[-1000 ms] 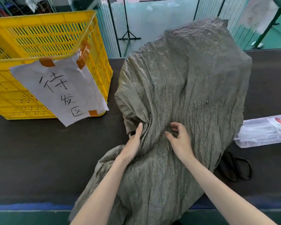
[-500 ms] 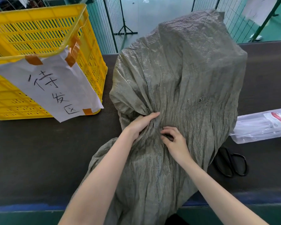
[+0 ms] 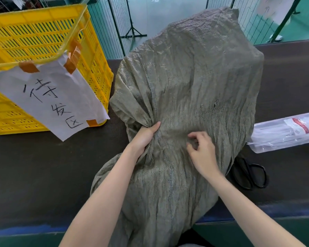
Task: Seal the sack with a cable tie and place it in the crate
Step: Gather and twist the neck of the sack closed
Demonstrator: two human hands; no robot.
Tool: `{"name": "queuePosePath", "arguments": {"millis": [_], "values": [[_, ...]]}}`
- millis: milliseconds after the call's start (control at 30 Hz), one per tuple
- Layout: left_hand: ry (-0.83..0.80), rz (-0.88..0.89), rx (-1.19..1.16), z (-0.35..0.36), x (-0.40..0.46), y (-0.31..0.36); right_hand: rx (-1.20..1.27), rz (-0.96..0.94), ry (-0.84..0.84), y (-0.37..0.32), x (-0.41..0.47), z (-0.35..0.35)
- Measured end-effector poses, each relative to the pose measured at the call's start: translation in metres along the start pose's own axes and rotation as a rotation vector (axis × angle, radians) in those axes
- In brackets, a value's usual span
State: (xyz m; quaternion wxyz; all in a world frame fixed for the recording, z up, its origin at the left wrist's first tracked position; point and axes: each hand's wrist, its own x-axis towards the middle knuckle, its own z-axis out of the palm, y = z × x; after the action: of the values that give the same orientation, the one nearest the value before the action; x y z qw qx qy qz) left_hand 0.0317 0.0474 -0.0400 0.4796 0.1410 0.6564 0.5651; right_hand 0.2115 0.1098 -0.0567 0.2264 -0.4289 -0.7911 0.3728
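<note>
A large grey-green woven sack (image 3: pixel 191 73) lies bulging on the dark table, its loose open end trailing toward me over the table's near edge. My left hand (image 3: pixel 144 138) clutches a bunch of the fabric at the sack's left side, where it narrows. My right hand (image 3: pixel 202 152) rests on the fabric just to the right, fingers curled and pinching the cloth. The yellow slatted crate (image 3: pixel 43 40) stands at the left with a taped paper sign. A clear packet of white cable ties (image 3: pixel 285 132) lies at the right.
Black scissors (image 3: pixel 250 175) lie on the table right of the sack, partly under it. The dark table (image 3: pixel 34 166) has a blue front edge. Wire fence panels and a green floor lie beyond the table.
My left hand has closed tighter on the gathered fabric at the sack's left. My right hand has shifted slightly right and curled its fingers into the cloth. The view has tilted a little.
</note>
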Motion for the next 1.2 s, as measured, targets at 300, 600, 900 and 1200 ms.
{"name": "queuePosePath", "arguments": {"millis": [300, 600, 900, 1200], "values": [[0.071, 0.002, 0.012, -0.002, -0.005, -0.013, 0.248, 0.338, 0.056, 0.000, 0.021, 0.005], [-0.053, -0.026, 0.029, 0.008, -0.013, -0.020, 0.285, 0.354, -0.085, -0.009, 0.036, 0.029], [0.021, -0.131, -0.042, 0.009, -0.009, -0.023, 0.366, 0.206, -0.050, -0.002, 0.008, 0.027], [-0.198, -0.206, -0.145, 0.035, -0.015, -0.002, 0.372, 0.103, 0.026, -0.011, -0.020, 0.028]]}}
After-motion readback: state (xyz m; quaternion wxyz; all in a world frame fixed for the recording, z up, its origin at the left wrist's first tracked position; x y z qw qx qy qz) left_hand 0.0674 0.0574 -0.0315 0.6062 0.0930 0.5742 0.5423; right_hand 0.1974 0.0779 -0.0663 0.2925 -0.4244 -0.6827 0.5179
